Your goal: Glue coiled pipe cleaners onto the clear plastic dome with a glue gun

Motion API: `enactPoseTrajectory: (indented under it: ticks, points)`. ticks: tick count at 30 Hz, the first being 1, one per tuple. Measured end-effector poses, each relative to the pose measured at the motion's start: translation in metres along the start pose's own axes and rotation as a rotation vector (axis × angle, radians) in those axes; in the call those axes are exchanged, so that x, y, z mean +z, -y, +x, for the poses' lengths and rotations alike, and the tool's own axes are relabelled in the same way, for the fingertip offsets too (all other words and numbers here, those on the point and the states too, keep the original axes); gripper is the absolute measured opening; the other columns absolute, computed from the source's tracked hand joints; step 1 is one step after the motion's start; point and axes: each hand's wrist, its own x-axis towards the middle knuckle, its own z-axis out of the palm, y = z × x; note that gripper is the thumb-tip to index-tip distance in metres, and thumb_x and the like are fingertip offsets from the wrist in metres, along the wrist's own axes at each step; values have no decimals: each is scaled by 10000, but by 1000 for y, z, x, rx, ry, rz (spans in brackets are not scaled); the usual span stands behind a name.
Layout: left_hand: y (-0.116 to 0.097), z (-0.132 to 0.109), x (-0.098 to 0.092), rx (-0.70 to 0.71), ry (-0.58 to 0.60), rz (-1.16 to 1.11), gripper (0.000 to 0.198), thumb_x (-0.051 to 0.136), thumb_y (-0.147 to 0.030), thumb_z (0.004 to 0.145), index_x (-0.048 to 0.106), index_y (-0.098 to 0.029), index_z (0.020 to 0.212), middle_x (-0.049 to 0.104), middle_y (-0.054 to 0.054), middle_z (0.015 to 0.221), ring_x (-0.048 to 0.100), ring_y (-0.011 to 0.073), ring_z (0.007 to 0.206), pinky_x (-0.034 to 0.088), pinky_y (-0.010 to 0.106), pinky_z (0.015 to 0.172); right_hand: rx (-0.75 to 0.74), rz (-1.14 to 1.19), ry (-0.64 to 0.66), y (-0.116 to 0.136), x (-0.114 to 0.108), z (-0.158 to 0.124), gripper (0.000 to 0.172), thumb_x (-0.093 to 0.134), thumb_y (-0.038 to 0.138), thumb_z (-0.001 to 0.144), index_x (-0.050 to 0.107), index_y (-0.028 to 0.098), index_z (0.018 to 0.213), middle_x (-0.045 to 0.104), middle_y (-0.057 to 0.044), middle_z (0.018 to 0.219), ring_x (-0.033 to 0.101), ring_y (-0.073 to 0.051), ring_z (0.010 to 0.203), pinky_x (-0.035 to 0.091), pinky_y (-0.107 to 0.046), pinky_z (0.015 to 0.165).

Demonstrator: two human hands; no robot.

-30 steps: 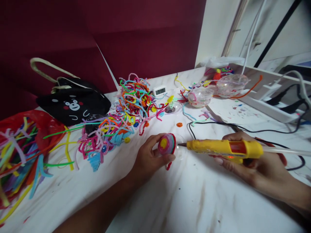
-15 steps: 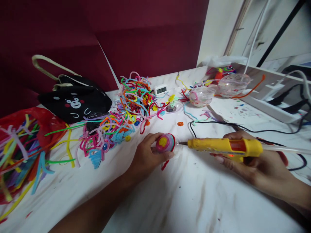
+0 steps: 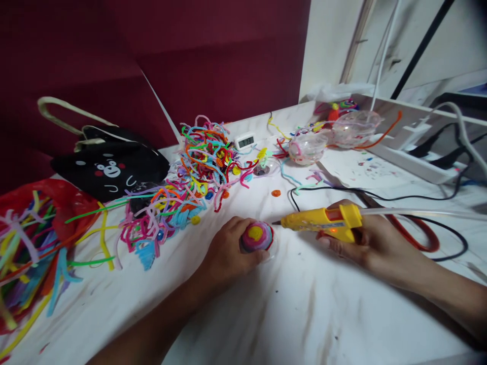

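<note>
My left hand (image 3: 232, 248) is wrapped round a clear plastic dome partly covered with coiled pipe cleaner (image 3: 257, 236), yellow at the centre, then pink, purple, light blue and red. In my right hand (image 3: 361, 241) is a yellow glue gun (image 3: 315, 219) with a small orange light and a clear glue stick out of its back. Its dark nozzle points left, just above the right edge of the dome; whether it touches cannot be made out. An orange coil (image 3: 276, 193) lies on the white marbled table (image 3: 289, 324) beyond the dome.
Loose pipe cleaners (image 3: 209, 157) are heaped behind, near a digital timer (image 3: 244, 141). At left are a red bag (image 3: 72, 200) and a black bag (image 3: 144, 162). Clear bowls (image 3: 306, 149), a power strip (image 3: 429, 165), a black cord (image 3: 384, 197) and red-handled scissors (image 3: 426, 241) occupy the right.
My right hand and the glue gun have moved left and tilted. My left hand has turned the dome slightly, and the red strand hanging below it no longer shows. The camera view has shifted a little.
</note>
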Motion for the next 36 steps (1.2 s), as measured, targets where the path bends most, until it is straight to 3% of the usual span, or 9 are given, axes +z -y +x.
enactPoseTrajectory:
  ticks: [4, 10, 24, 36]
  points:
    - [1, 1, 0, 8, -10, 13, 458, 775, -323, 607, 669, -219, 1041, 661, 64, 1039, 635, 273, 970, 512, 370, 832, 29, -9, 29, 3, 0, 1, 306, 682, 453, 810, 659, 183, 952, 689, -46, 819, 624, -197, 677, 507, -261, 522]
    - [1, 1, 1, 8, -9, 24, 457, 774, -329, 596, 658, -214, 1023, 655, 59, 1033, 631, 269, 957, 508, 373, 835, 44, -6, 34, -4, 5, 5, 337, 668, 472, 825, 637, 186, 1000, 714, -74, 912, 656, -234, 774, 558, -309, 617]
    - [2, 1, 2, 5, 7, -11, 486, 785, -303, 594, 652, -198, 1050, 646, 70, 1036, 625, 274, 962, 507, 390, 850, -10, -21, -18, -2, 8, 10, 253, 678, 401, 816, 644, 199, 964, 712, -45, 847, 664, -219, 709, 565, -308, 564]
    - [-2, 0, 0, -36, 27, -37, 503, 790, -275, 593, 652, -185, 1068, 630, 51, 1054, 607, 239, 979, 481, 351, 866, -2, 31, 17, -3, 12, 12, 290, 652, 409, 835, 624, 184, 1016, 713, -81, 942, 665, -225, 750, 552, -307, 583]
